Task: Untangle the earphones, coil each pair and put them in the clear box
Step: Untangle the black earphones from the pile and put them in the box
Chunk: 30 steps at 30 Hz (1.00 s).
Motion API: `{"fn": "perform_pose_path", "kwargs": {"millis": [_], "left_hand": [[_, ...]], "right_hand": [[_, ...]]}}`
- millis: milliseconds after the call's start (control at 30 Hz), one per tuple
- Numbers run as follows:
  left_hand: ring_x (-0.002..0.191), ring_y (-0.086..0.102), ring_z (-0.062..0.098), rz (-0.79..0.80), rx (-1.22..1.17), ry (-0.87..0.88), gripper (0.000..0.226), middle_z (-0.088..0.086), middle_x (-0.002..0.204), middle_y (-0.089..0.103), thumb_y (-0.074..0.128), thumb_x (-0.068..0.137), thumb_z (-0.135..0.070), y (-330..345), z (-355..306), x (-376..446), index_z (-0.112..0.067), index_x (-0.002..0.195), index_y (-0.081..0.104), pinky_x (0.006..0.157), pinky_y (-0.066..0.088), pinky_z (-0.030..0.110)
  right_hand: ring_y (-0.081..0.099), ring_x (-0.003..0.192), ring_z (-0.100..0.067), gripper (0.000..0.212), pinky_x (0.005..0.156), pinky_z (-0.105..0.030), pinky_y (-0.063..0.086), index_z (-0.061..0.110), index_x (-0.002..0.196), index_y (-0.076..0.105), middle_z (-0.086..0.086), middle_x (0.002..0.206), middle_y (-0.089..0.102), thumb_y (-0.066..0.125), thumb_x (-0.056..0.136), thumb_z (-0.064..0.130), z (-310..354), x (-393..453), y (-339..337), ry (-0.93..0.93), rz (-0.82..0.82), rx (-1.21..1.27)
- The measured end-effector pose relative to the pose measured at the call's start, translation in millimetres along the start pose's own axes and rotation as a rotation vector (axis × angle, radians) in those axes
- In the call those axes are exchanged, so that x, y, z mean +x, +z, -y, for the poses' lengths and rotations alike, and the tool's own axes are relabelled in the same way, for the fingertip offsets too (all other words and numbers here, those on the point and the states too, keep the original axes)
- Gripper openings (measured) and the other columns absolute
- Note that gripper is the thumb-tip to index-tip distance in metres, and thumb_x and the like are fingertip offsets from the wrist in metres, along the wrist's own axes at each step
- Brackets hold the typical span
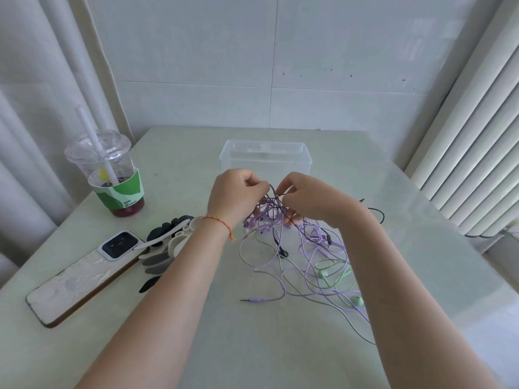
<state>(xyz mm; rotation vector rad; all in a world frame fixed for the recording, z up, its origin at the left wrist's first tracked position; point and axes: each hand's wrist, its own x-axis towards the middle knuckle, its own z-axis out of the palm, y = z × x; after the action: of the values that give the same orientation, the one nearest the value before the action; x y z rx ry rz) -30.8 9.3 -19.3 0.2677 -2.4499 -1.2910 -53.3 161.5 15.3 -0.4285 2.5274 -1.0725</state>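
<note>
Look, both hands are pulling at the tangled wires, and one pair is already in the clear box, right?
Not quite. The head view shows the clear box holds no earphones yet. Both the left hand and the right hand do pinch the tangled wires, which hang down onto the table.

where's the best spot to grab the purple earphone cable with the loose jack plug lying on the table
Probably pinch the purple cable's plug end from above. It lies flat and clear of the tangle of purple, green and black earphone cables, pointing left, so it should slide free toward the near-left.
</note>
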Motion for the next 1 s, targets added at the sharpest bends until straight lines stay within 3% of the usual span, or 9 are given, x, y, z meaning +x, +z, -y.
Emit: {"fn": "perform_pose_path", "kwargs": {"millis": [167,333,433,500,633,767,867,933,1000], "left_hand": [[0.053,0.053,0.008,-0.059,0.012,-0.012,0.018,-0.008,0.053,0.06,0.067,0.078,-0.023,0.0,2.8,2.4,-0.017,0.062,0.063,0.056,0.041,0.023],[0.063,0.063,0.014,-0.025,0.07,-0.019,0.018,0.0,0.063,0.069,0.064,0.082,-0.027,-1.7,7.8,3.8,-0.015,0.069,0.07,0.062,0.047,0.026],[0.073,0.067,0.017,-0.013,0.15,-0.016,0.014,-0.004,0.068,0.071,0.067,0.08,-0.029,-2.2,12.7,5.0,-0.02,0.069,0.071,0.069,0.052,0.027],[0.078,0.067,0.016,-0.002,0.169,-0.019,0.008,-0.009,0.071,0.069,0.067,0.077,-0.023,-2.9,14.0,5.2,-0.028,0.075,0.073,0.073,0.052,0.026],[0.084,0.06,0.011,0.066,0.196,0.027,0.023,-0.011,0.085,0.066,0.064,0.078,-0.013,-3.3,12.4,4.0,-0.032,0.087,0.073,0.071,0.039,0.021],[0.088,0.063,0.009,0.287,0.047,0.052,0.008,-0.016,0.088,0.071,0.069,0.086,-0.028,-2.6,5.4,3.7,-0.031,0.09,0.075,0.08,0.046,0.024],[0.092,0.065,0.009,0.425,-0.108,0.06,0.017,-0.01,0.095,0.072,0.075,0.083,-0.034,1.6,6.0,1.6,-0.029,0.099,0.075,0.089,0.049,0.029],[0.087,0.063,0.012,0.439,-0.141,0.062,0.035,-0.005,0.096,0.07,0.079,0.071,-0.04,5.2,8.6,0.9,-0.031,0.104,0.072,0.082,0.053,0.036],[0.08,0.06,0.015,0.427,-0.15,0.057,0.053,-0.002,0.097,0.067,0.079,0.059,-0.045,6.1,11.2,1.1,-0.03,0.108,0.068,0.076,0.057,0.046]], "right_hand": [[0.07,0.066,-0.033,0.029,0.077,-0.043,0.06,0.008,0.116,0.046,-0.015,0.077,0.062,0.05,0.089,-0.004,-2.2,-2.5,1.9,-0.024,0.058,0.212],[0.055,0.064,-0.027,0.031,0.061,-0.036,0.051,0.012,0.117,0.053,-0.011,0.075,0.057,0.059,0.088,0.0,-7.7,2.0,-3.7,-0.02,-0.003,0.225],[0.051,0.061,-0.021,0.021,0.053,-0.025,0.04,0.019,0.102,0.064,-0.003,0.073,0.058,0.07,0.083,0.012,-10.3,3.8,-8.6,-0.031,-0.109,-0.009],[0.054,0.06,-0.017,0.014,0.052,-0.022,0.037,0.022,0.091,0.069,0.005,0.071,0.059,0.074,0.079,0.019,-10.9,3.0,-12.0,-0.042,-0.151,-0.196],[0.057,0.063,-0.01,0.003,0.054,-0.021,0.039,0.022,0.084,0.072,0.011,0.071,0.061,0.069,0.083,0.022,-10.3,2.0,-14.6,-0.059,-0.173,-0.357],[0.052,0.061,-0.008,0.01,0.059,-0.025,0.037,0.016,0.087,0.068,0.005,0.072,0.059,0.062,0.09,0.023,-8.9,3.7,-15.4,-0.124,-0.228,-0.4],[0.051,0.079,-0.015,0.01,0.073,-0.024,0.033,0.015,0.094,0.063,-0.001,0.098,0.052,0.054,0.096,0.02,-6.3,6.7,-12.3,-0.211,-0.353,-0.25],[0.049,0.099,-0.021,0.01,0.083,-0.022,0.03,0.013,0.099,0.063,-0.002,0.106,0.044,0.054,0.096,0.017,-2.8,7.5,-10.9,-0.294,-0.528,-0.126],[0.05,0.104,-0.023,0.008,0.083,-0.019,0.03,0.01,0.096,0.063,-0.002,0.104,0.048,0.056,0.095,0.013,1.7,4.5,-12.3,-0.372,-0.694,-0.045]]}}
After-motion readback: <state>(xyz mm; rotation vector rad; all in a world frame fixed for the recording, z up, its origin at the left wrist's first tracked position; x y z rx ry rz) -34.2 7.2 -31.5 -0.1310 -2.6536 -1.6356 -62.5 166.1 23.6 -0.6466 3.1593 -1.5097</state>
